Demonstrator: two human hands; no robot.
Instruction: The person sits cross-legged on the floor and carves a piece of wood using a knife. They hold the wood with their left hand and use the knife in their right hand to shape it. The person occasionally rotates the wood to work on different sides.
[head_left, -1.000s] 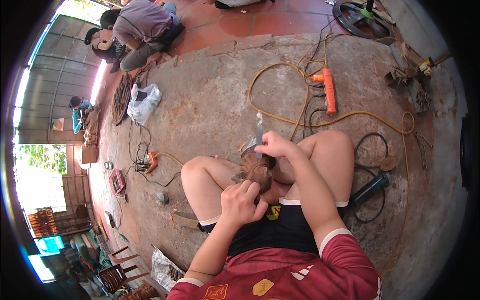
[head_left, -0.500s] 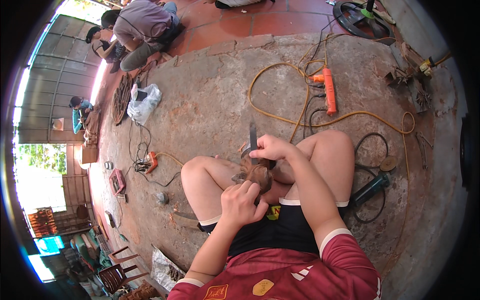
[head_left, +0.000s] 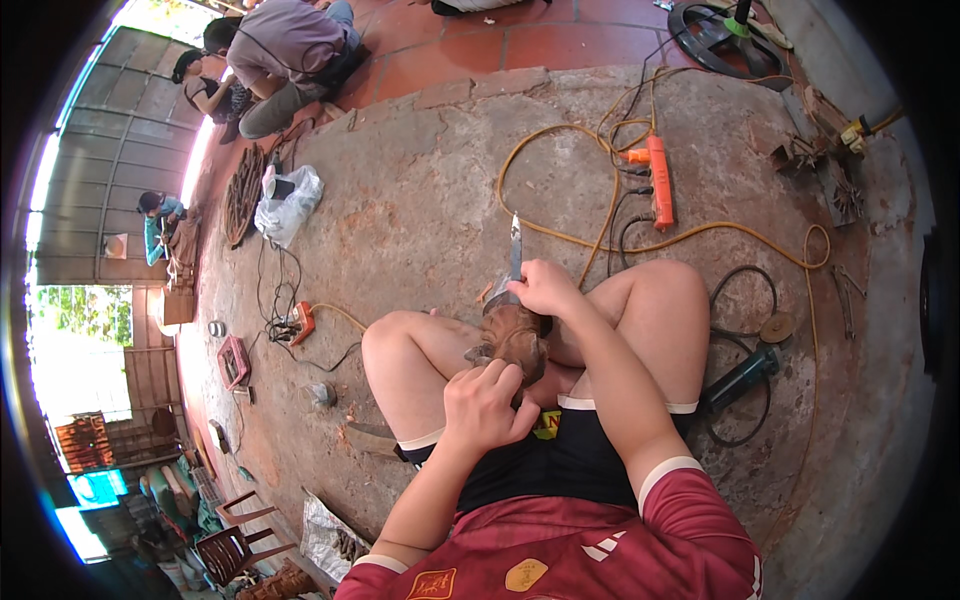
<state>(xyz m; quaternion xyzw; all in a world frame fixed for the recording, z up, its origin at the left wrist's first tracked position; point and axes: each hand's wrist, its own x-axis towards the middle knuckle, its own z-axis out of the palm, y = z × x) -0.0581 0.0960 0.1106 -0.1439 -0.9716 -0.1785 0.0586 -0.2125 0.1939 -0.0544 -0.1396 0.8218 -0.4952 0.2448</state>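
Between my bent legs is a brown carved wooden piece (head_left: 513,333), lumpy in shape. My left hand (head_left: 483,405) grips its near end with curled fingers. My right hand (head_left: 546,288) is closed on a long, narrow, flat metal blade (head_left: 516,248) above the carving's far end. That blade points away from me and its upper part shines; whether it is a file or a knife, I cannot tell. A dark, rounded part at the carving's far end is partly covered by my right hand.
An orange power strip (head_left: 659,182) with a yellow cable lies ahead right. A dark green power tool (head_left: 742,380) rests beside my right leg. To the left are a clear plastic bag (head_left: 289,205), a pink basket (head_left: 234,362) and another orange socket (head_left: 302,324). People sit far left.
My right hand has shifted slightly right and away from me with the blade. The blade's tip reaches farther out and catches more light. My left hand stays in place on the carving.
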